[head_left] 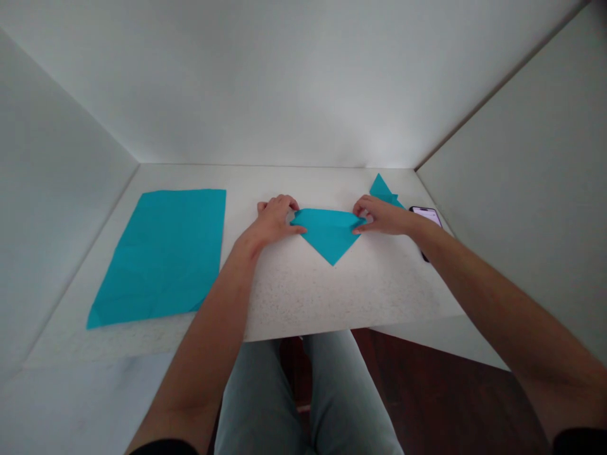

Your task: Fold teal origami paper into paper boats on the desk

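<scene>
In the head view, the left hand (277,218) is laid at the left corner of a bright teal, kite-like piece of folded paper (331,232), with its thumb and forefinger parted and both set against the paper. The opposite corner is touched in the same manner by the right hand (385,216), its thumb and forefinger also apart. Whether the paper is pinched or only pressed cannot be told for either hand. The piece is placed flat between the hands, with one point turned toward the person.

A speckled off-white surface (303,297) is seen beneath. On its left part a large, roughly four-sided teal sheet of paper (171,249) is spread, faintly creased and partly covered by the left forearm (222,316). Just beyond the right hand, a smaller pointed piece of teal folded paper (380,188) is seen. Near it is a dark-edged phone with a lit screen (429,215), partly hidden by the right forearm (465,272).

The surface is enclosed by plain white walls (279,82). Below, grey-blue trousers (353,398) and a dark reddish-brown floor (436,392) are visible.
</scene>
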A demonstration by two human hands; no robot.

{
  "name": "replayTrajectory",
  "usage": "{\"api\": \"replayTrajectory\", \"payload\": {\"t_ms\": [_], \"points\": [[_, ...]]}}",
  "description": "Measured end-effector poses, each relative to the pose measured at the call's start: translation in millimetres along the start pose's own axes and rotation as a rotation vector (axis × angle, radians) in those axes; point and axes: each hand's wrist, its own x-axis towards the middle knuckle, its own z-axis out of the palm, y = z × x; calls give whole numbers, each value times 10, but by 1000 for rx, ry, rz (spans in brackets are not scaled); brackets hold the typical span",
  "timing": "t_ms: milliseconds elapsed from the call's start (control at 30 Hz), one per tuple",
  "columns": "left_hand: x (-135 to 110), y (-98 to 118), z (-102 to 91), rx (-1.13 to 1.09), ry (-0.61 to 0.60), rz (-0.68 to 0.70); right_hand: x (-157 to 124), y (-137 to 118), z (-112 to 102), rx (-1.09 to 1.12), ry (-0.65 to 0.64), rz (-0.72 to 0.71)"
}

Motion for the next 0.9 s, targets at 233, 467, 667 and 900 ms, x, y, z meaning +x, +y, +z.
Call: {"api": "replayTrajectory", "payload": {"t_ms": [233,467,667,900], "points": [[-4,25,-12,-183,-36,18,-118,-82,59,37,13,-16],[4,-15,-126,-212,-53,-8,-295,-140,204,31,190,-85],[-5,-109,-183,-185,-59,-46,-298,-58,246,142,205,65],[25,-193,-148,-385,-67,-26,-276,63,223,397,137,121]]}}
